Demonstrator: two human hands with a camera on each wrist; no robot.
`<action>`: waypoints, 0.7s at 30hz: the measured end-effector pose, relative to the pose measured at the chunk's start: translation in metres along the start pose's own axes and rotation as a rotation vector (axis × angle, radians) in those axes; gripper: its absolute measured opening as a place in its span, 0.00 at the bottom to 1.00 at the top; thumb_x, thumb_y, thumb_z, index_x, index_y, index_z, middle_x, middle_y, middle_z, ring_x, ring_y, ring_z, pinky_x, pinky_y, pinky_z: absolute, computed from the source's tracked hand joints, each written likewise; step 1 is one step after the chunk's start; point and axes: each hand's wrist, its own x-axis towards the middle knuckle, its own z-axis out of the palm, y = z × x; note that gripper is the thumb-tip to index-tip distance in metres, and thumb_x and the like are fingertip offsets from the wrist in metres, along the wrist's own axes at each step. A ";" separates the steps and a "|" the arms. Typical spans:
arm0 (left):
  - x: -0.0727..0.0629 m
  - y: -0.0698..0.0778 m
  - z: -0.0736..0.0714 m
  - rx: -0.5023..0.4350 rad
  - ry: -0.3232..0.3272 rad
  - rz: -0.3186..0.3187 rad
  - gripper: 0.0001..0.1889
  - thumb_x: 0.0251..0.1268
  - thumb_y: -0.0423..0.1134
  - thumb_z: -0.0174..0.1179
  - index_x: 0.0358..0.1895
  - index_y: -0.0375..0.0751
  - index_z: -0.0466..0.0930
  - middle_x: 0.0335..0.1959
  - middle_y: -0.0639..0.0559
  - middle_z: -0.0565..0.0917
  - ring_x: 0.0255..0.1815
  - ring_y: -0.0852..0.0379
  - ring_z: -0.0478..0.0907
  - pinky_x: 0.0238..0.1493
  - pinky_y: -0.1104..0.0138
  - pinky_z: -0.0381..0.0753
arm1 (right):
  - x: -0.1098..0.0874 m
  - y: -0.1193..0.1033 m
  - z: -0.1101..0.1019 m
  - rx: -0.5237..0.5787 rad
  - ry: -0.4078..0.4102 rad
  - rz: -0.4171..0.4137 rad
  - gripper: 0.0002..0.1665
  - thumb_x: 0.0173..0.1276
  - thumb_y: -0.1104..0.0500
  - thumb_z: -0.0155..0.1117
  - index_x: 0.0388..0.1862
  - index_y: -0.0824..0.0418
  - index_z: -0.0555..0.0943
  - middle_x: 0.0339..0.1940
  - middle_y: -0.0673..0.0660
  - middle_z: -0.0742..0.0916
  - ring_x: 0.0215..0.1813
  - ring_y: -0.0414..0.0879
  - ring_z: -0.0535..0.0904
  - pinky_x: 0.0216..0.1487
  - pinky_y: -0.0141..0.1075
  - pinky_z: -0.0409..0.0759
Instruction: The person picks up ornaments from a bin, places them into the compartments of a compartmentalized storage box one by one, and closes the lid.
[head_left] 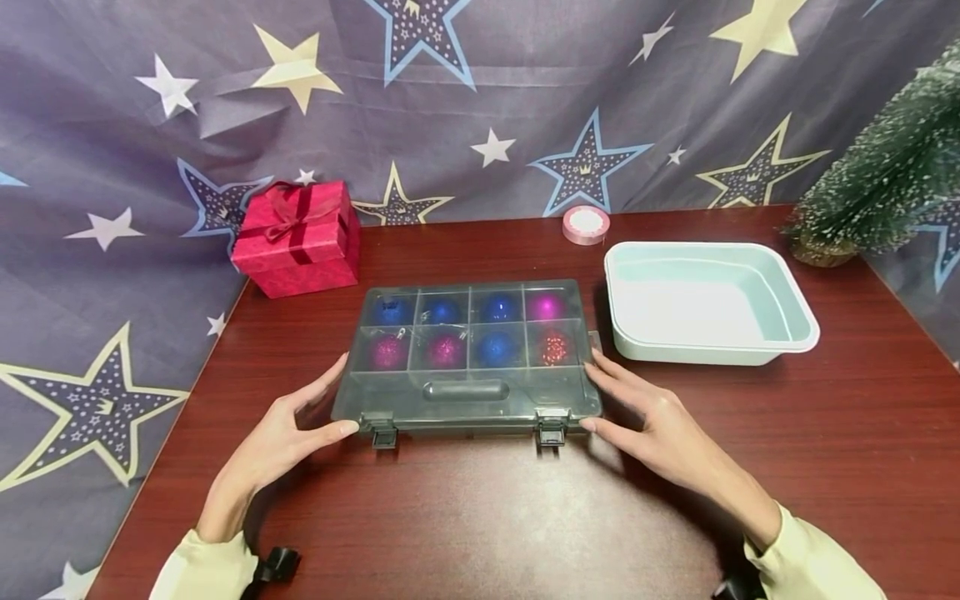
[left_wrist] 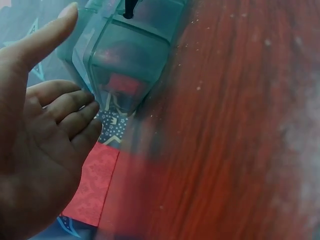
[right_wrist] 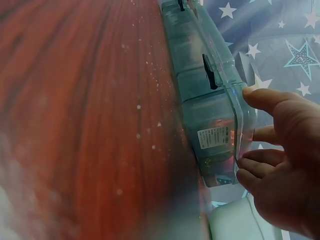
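A translucent grey-green compartment case (head_left: 465, 400) lies on the table with its lid down. Through the lid show blue, magenta and red Christmas baubles (head_left: 496, 348), one per compartment. Both black front latches (head_left: 551, 431) stick outward from the lid's edge. My left hand (head_left: 277, 433) rests at the case's left end, thumb tip by the front corner and fingers extended along the side. At the opposite end, my right hand (head_left: 663, 429) touches the side with its fingertips, its thumb at the front right corner. A white label (right_wrist: 213, 137) marks the case's side.
A pale mint basin (head_left: 705, 350) stands right of the case. Behind are a roll of pink ribbon (head_left: 586, 225) and, at the back left, a red gift box (head_left: 300, 242) with a bow. A small frosted fir tree (head_left: 885, 167) occupies the back right corner. A star-patterned cloth (head_left: 495, 100) hangs behind.
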 end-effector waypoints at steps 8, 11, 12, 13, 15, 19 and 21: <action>-0.003 -0.003 0.006 0.072 0.023 0.016 0.45 0.69 0.43 0.71 0.83 0.66 0.54 0.81 0.57 0.61 0.80 0.56 0.56 0.67 0.85 0.57 | 0.000 0.001 0.002 -0.015 -0.002 -0.020 0.39 0.64 0.60 0.78 0.72 0.68 0.75 0.76 0.63 0.73 0.71 0.59 0.73 0.71 0.22 0.59; -0.003 -0.004 0.007 0.078 0.033 0.025 0.45 0.69 0.42 0.71 0.83 0.65 0.55 0.81 0.58 0.61 0.80 0.58 0.56 0.68 0.85 0.56 | 0.000 0.001 0.002 -0.017 -0.001 -0.024 0.39 0.64 0.60 0.79 0.72 0.68 0.76 0.76 0.63 0.73 0.71 0.59 0.74 0.71 0.21 0.59; -0.003 -0.004 0.008 0.082 0.036 0.027 0.45 0.69 0.42 0.71 0.83 0.65 0.55 0.81 0.58 0.61 0.80 0.59 0.56 0.68 0.84 0.56 | 0.000 0.001 0.002 -0.016 -0.001 -0.027 0.39 0.64 0.60 0.79 0.72 0.68 0.76 0.76 0.63 0.73 0.70 0.59 0.74 0.71 0.21 0.59; -0.003 -0.004 0.008 0.086 0.039 0.030 0.45 0.68 0.42 0.72 0.83 0.64 0.55 0.81 0.58 0.61 0.80 0.59 0.57 0.68 0.84 0.56 | 0.000 0.001 0.002 -0.016 0.001 -0.031 0.39 0.64 0.61 0.79 0.72 0.68 0.76 0.76 0.63 0.73 0.70 0.59 0.74 0.70 0.21 0.60; -0.003 -0.004 0.008 0.108 0.045 0.030 0.45 0.68 0.43 0.72 0.83 0.64 0.56 0.80 0.58 0.62 0.79 0.60 0.58 0.68 0.84 0.56 | 0.000 0.001 0.002 -0.019 0.005 -0.042 0.39 0.64 0.61 0.79 0.72 0.68 0.76 0.76 0.64 0.73 0.69 0.60 0.75 0.70 0.20 0.60; -0.004 -0.004 0.008 0.168 0.057 0.023 0.45 0.68 0.46 0.72 0.83 0.65 0.55 0.80 0.59 0.62 0.78 0.61 0.59 0.67 0.84 0.55 | 0.001 0.001 0.003 -0.020 0.018 -0.064 0.39 0.63 0.62 0.78 0.71 0.69 0.76 0.75 0.65 0.74 0.69 0.61 0.75 0.70 0.20 0.60; -0.004 -0.003 0.008 0.193 0.064 0.024 0.45 0.68 0.47 0.72 0.83 0.65 0.56 0.79 0.58 0.63 0.78 0.59 0.60 0.67 0.84 0.55 | 0.001 0.000 0.003 -0.024 0.019 -0.064 0.39 0.63 0.62 0.79 0.71 0.69 0.76 0.76 0.65 0.73 0.69 0.61 0.74 0.70 0.21 0.59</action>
